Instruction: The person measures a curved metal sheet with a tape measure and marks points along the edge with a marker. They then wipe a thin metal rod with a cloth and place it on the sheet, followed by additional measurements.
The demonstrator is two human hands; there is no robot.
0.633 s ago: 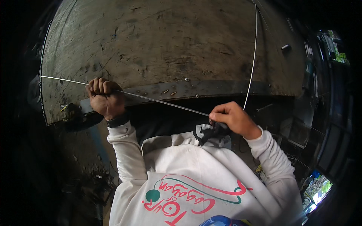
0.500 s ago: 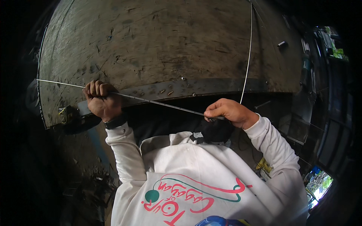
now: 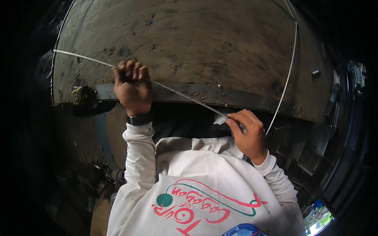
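A thin, pale metal rod [image 3: 181, 93] slants across in front of me, from a bent corner at the far left down to my right hand. My left hand [image 3: 134, 89] has its fingers curled round the rod partway along, palm toward me. Between thumb and fingertips, my right hand [image 3: 249, 131] pinches the rod's near end. A whitish scrap [image 3: 219, 119], cloth or paper, pokes out at those fingertips. Another thin rod length [image 3: 286, 82] runs up the right side to a far bend; its lower end passes behind my right hand, so I cannot tell whether the two join there.
A worn wooden board [image 3: 189, 43] fills the far side, with a dark metal strip [image 3: 165, 94] along its near edge. Small screws [image 3: 202, 97] lie on the strip. A tape measure [image 3: 80, 94] sits at the left, a small white cylinder [image 3: 315, 72] at the right.
My left hand has moved up and right along with the rod. My right hand has turned, its fingers now pointing up-left. The whitish scrap now shows at its fingertips. The whole view has shifted.
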